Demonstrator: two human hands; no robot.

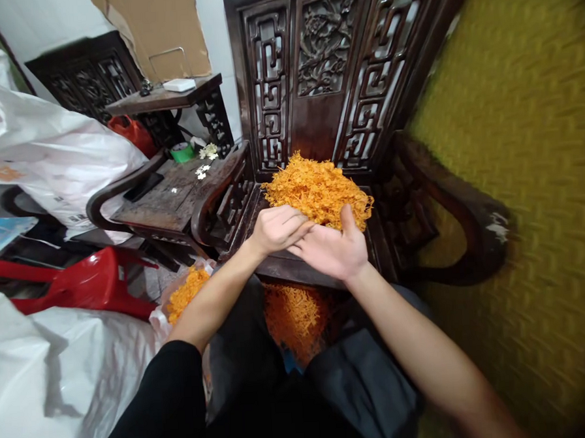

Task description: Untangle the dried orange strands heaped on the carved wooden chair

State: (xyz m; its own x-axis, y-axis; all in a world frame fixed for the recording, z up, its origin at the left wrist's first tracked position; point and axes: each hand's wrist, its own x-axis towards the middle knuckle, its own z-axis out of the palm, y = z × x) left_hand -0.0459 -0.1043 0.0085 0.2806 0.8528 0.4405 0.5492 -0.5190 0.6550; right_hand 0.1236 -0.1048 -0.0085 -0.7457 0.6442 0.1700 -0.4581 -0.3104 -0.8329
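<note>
A heap of thin orange dried strands (315, 188) lies on the seat of a dark carved wooden chair (324, 67). My left hand (276, 228) is curled at the heap's near edge, fingertips pressed against my right palm. My right hand (334, 246) is palm up and open just in front of the heap, thumb raised against the strands. Whether any strands are pinched between the hands is hidden. More orange strands sit in a clear bag (186, 296) at my left knee and in another pile (295, 317) between my legs.
A second carved chair (173, 192) stands to the left, with small white bits and a green tape roll (183, 152) on it. Large white sacks (48, 153) and a red plastic stool (80, 282) fill the left. A yellow woven surface (525, 167) rises on the right.
</note>
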